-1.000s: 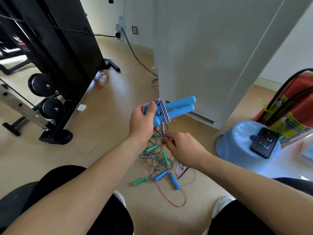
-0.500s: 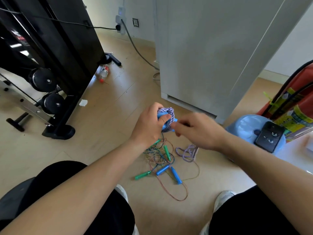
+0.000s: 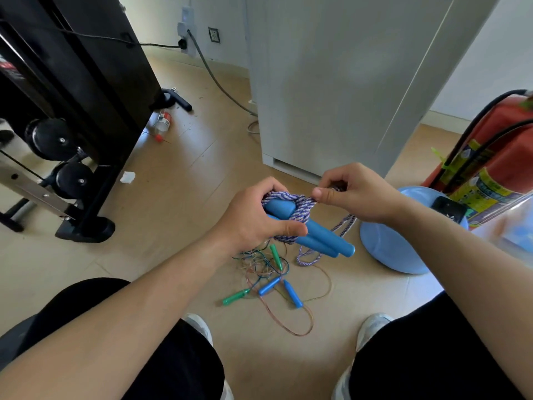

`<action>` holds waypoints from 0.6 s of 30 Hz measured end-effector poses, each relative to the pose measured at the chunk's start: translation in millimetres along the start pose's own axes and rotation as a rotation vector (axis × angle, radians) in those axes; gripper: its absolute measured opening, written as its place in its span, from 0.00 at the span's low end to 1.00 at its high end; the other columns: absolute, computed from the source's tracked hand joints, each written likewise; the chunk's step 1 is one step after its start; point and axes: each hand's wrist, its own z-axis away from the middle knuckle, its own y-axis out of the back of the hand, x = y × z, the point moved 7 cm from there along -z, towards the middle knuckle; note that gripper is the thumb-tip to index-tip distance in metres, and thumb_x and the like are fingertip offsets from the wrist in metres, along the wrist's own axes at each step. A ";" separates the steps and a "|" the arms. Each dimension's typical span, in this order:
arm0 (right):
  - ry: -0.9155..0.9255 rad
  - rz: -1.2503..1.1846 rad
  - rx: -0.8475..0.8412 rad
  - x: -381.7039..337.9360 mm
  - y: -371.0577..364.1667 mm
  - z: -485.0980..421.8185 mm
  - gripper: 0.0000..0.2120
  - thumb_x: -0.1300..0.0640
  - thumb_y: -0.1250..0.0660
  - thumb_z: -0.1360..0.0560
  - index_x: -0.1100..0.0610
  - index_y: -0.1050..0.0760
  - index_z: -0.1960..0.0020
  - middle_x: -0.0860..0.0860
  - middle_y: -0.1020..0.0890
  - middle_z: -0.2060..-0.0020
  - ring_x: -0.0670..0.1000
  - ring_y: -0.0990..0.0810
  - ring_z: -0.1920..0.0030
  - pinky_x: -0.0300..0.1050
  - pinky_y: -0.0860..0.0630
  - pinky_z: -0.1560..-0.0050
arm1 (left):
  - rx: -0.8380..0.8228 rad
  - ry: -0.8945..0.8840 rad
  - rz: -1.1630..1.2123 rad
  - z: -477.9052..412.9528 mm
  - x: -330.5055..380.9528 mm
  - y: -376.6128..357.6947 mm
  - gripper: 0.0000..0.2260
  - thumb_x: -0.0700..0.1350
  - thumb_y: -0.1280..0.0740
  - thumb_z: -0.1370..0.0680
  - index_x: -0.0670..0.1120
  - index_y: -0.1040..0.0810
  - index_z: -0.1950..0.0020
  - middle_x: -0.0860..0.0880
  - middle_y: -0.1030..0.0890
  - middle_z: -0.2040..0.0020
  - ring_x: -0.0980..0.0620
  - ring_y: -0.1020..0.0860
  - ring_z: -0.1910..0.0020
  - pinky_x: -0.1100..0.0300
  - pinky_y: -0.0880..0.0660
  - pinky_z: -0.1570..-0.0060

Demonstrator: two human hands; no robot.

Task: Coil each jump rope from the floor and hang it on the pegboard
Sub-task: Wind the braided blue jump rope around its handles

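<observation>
Where the tan floor [image 3: 178,174] runs back to the wall, a black gym machine [image 3: 72,82] stands at left w/ a white cabinet [image 3: 331,82] ctr-right. The left hand [image 3: 253,220] grips the jump rope [image 3: 301,204] above the floor, approx. mid-frame. Its purple-white cord is wound round two blue handles [image 3: 326,241] lying side by side, long axis upper left to lower right, free ends pointing lower right. The right hand [image 3: 354,194] pinches the cord just beside the wraps. Below, thin ropes [image 3: 269,285] lie tangled on the floor. Blue basin [image 3: 389,249] & red extinguisher [image 3: 496,168] at right.
</observation>
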 end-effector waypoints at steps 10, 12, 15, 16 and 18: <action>-0.059 -0.211 -0.096 7.1 -17.6 0.6 0.20 0.39 0.38 0.24 0.54 0.22 0.63 0.51 0.28 0.71 0.49 0.33 0.68 0.43 0.35 0.65 | 0.003 -0.018 0.192 2.4 10.5 13.4 0.20 0.43 0.19 0.36 0.41 0.24 0.51 0.52 0.21 0.62 0.57 0.23 0.66 0.64 0.25 0.66; -0.097 -0.277 -0.102 12.8 -24.6 1.1 0.20 0.42 0.39 0.23 0.56 0.24 0.62 0.51 0.28 0.70 0.50 0.33 0.68 0.44 0.34 0.65 | 0.054 0.011 0.320 2.9 11.5 20.1 0.17 0.39 0.22 0.34 0.41 0.24 0.51 0.53 0.21 0.64 0.58 0.23 0.68 0.67 0.27 0.70; -0.178 -0.349 -0.145 19.3 -49.4 5.6 0.15 0.54 0.40 0.17 0.57 0.23 0.59 0.47 0.28 0.71 0.47 0.31 0.70 0.42 0.30 0.66 | 0.197 0.089 0.533 1.1 3.5 36.0 0.17 0.41 0.20 0.34 0.44 0.24 0.51 0.51 0.21 0.62 0.55 0.23 0.68 0.65 0.29 0.74; -0.190 -0.341 -0.175 18.0 -62.4 7.8 0.15 0.55 0.42 0.16 0.56 0.22 0.57 0.47 0.28 0.72 0.46 0.31 0.70 0.42 0.29 0.66 | 0.247 0.113 0.563 0.2 -1.2 40.3 0.19 0.43 0.19 0.35 0.44 0.24 0.50 0.50 0.21 0.62 0.54 0.23 0.68 0.63 0.30 0.74; -0.183 -0.241 -0.211 8.8 -85.5 11.8 0.18 0.50 0.45 0.15 0.55 0.21 0.55 0.47 0.28 0.72 0.47 0.30 0.71 0.44 0.27 0.65 | 0.347 0.154 0.542 -0.3 -10.7 46.9 0.19 0.46 0.19 0.35 0.45 0.23 0.50 0.50 0.21 0.63 0.53 0.25 0.69 0.61 0.32 0.75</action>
